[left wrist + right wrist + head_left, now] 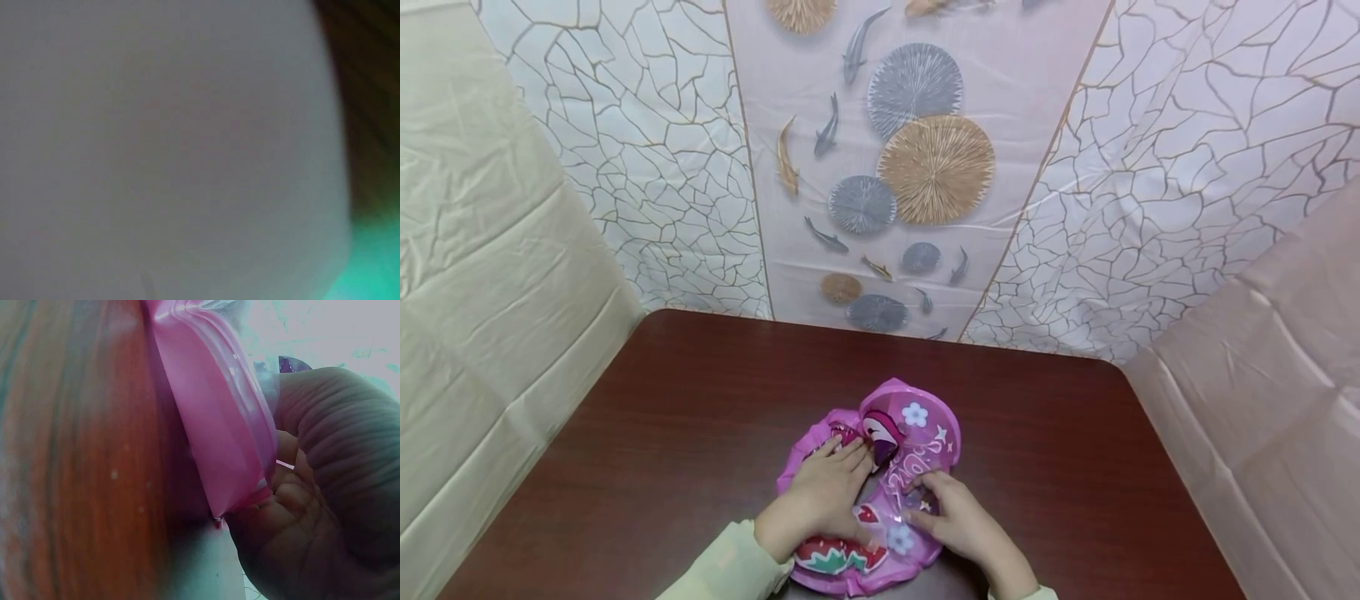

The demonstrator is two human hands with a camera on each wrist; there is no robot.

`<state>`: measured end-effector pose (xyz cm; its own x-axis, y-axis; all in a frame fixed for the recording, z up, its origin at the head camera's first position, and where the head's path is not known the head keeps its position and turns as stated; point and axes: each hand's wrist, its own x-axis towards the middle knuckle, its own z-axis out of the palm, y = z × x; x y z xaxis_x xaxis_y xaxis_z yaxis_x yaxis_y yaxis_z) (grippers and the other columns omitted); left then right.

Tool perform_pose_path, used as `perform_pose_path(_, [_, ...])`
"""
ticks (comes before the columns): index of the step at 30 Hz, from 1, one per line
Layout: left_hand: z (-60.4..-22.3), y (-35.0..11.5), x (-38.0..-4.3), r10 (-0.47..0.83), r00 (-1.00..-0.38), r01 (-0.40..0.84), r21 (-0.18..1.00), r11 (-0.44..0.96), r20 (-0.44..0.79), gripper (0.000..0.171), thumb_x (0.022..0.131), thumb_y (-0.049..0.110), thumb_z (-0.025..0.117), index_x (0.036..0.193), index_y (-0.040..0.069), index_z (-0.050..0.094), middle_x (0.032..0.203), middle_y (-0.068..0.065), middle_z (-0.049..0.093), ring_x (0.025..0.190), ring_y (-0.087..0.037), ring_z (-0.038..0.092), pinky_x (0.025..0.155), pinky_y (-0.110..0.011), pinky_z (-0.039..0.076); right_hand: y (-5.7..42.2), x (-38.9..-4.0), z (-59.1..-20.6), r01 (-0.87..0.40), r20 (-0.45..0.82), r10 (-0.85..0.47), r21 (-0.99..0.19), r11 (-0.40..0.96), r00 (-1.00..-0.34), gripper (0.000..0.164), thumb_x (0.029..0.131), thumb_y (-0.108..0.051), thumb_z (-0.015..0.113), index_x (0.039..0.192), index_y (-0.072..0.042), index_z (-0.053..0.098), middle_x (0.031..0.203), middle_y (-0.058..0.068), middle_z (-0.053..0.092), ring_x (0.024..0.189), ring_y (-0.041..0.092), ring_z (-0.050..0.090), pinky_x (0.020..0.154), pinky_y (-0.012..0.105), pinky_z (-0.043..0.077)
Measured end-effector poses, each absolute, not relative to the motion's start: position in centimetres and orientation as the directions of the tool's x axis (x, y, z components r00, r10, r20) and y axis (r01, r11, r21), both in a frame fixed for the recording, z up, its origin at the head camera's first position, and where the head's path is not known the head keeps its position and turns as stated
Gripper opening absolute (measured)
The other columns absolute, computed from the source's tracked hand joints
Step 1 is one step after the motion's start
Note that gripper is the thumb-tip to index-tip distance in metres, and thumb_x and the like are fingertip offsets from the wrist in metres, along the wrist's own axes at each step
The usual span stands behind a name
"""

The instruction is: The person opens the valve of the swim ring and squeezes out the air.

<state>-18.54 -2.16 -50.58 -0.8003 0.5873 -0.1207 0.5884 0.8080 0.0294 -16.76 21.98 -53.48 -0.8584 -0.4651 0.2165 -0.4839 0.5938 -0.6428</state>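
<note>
A pink inflatable swim ring, soft and wrinkled, lies on the table with printed flowers, a bird's head and a red fruit pattern. My left hand rests on its left side, fingers stretched toward the bird print and thumb pointing right. On the right side, my right hand grips the ring, with thumb and fingers apart on the plastic. The right wrist view shows curled fingers against the ring's pink edge. A blurred pale surface fills most of the left wrist view.
The dark red-brown table extends around the ring. Patterned cloth hangs behind its far edge, with pale cloth along the left and more cloth along the right.
</note>
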Motion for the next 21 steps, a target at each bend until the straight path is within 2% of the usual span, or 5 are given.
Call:
perform_pose_path(11, [-50.28,-2.25,-18.44,0.596,-0.796,0.593,0.056,0.803,-0.108,0.119,0.063,0.085,0.068,0.152,0.01,0.045,0.159,-0.007,0.038,0.148,-0.023,0.032,0.121,-0.042,0.022,22.04,-16.68,-53.46,-0.458,0.186,-0.451,-0.63,0.627,-0.873,0.027,0.082,-0.019,0.082,0.102,-0.008,0.067,0.095,-0.001,0.063,0.087,0.011,0.058,0.078,0.032,0.053])
perform_pose_path(21, [-50.9,-2.61,-19.09,0.606,-0.788,0.596,0.112,0.795,-0.105,0.122,0.062,0.085,0.069,0.153,0.009,0.043,0.161,-0.009,0.035,0.149,-0.024,0.029,0.121,-0.044,0.02,21.82,-16.93,-53.53,-0.489,0.226,-0.458,-0.626,0.608,-0.86,0.027,0.082,-0.023,0.084,0.099,-0.009,0.068,0.093,-0.002,0.063,0.085,0.014,0.06,0.077,0.033,0.053])
